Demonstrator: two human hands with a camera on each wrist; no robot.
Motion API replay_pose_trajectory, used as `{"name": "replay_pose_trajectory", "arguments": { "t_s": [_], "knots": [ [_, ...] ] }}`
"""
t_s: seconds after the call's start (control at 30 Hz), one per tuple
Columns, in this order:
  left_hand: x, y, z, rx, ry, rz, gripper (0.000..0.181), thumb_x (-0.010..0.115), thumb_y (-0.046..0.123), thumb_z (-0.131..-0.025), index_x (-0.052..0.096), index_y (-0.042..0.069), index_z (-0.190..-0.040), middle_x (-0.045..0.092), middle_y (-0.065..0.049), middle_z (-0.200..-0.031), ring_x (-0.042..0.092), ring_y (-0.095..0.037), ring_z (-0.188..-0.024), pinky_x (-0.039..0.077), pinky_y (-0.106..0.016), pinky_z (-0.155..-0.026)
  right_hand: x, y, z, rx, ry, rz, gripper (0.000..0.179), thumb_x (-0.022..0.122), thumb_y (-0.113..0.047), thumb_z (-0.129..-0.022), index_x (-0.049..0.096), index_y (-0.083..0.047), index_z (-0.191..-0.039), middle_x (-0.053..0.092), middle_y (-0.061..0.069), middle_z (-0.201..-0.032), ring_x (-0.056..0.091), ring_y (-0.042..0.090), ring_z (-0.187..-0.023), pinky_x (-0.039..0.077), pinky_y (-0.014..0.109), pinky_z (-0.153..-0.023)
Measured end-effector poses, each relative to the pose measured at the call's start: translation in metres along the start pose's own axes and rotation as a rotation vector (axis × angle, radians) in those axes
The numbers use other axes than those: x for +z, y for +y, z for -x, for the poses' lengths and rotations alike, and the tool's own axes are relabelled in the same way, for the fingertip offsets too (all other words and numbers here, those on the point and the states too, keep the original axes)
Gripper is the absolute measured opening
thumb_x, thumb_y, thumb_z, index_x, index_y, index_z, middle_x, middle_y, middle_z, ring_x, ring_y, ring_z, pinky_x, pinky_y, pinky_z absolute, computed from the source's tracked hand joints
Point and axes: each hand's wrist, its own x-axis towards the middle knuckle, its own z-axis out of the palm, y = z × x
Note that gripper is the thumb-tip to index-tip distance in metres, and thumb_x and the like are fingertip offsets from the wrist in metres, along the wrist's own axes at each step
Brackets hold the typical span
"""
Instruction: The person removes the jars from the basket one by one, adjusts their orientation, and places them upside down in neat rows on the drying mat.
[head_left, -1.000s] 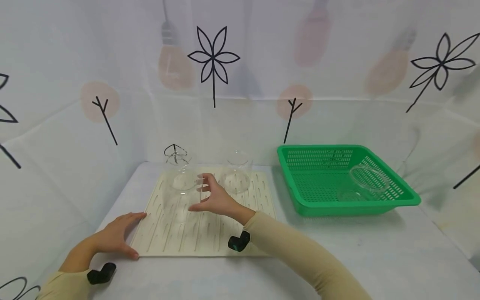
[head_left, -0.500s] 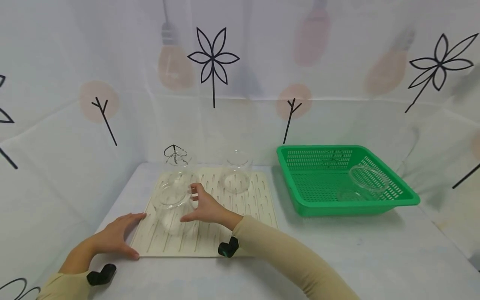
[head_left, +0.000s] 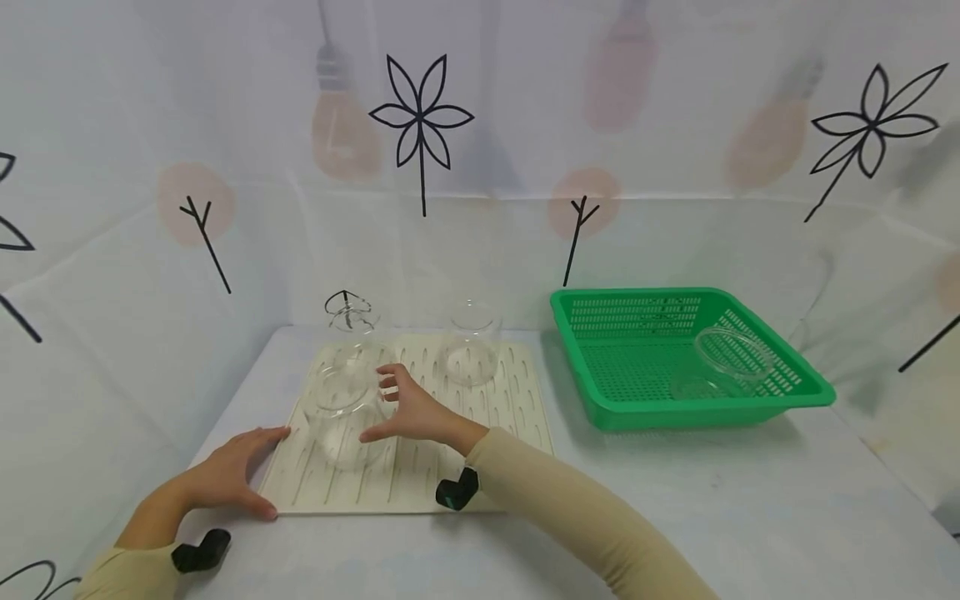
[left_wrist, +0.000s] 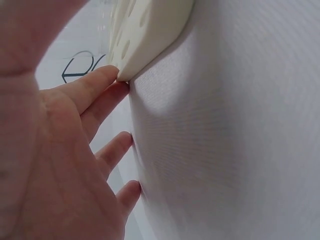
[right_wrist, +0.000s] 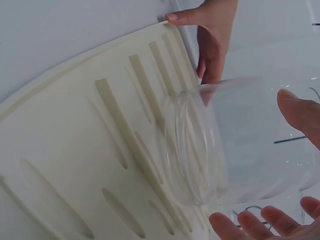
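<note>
A clear cup [head_left: 341,396] stands at the front left of a cream slotted drying mat [head_left: 420,492]. My right hand [head_left: 416,412] is beside it, thumb and fingers spread along its right side. In the right wrist view the cup [right_wrist: 250,140] stands against the mat; the thumb overlaps its wall and the other fingertips are just off it. My left hand [head_left: 225,479] rests at the mat's left edge with fingers extended, thumb by the front corner. In the left wrist view its fingertips [left_wrist: 107,75] touch the mat's corner [left_wrist: 155,35].
Two more clear cups, one at the back left [head_left: 354,317] and one further right [head_left: 470,342], stand on the mat. A green perforated basket [head_left: 600,400] sits on the right with a clear vessel [head_left: 735,354] inside. White printed cloth [head_left: 510,242] rises behind.
My right hand has moved the cup left and toward me over the mat, then stayed almost still over the last half second. The left hand keeps its place.
</note>
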Motion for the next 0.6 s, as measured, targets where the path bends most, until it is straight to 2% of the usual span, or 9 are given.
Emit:
{"name": "replay_pose_trajectory", "arguments": {
  "t_s": [0.2, 0.6],
  "knots": [
    [0.000, -0.001, 0.000, 0.019, 0.009, -0.001, 0.109, 0.087, 0.047, -0.051, 0.039, -0.003, -0.135, 0.042, -0.030, -0.132, 0.028, -0.055, -0.121, 0.025, -0.069, -0.092, -0.010, -0.003, 0.006, -0.011, 0.013, -0.031, 0.089, 0.081, -0.022, -0.073, 0.026, -0.018, -0.142, 0.039, 0.005, -0.136, 0.041, 0.026, -0.124, 0.047, 0.031, -0.085],
    [-0.001, 0.001, 0.001, 0.039, 0.014, 0.009, 0.107, 0.087, 0.045, -0.051, 0.039, -0.004, -0.134, 0.041, -0.032, -0.132, 0.028, -0.056, -0.120, 0.025, -0.070, -0.091, -0.032, -0.012, 0.020, -0.045, 0.064, -0.074, 0.090, 0.080, -0.021, -0.074, 0.024, -0.017, -0.143, 0.037, 0.009, -0.136, 0.042, 0.025, -0.122, 0.045, 0.030, -0.090]
  ]
}}
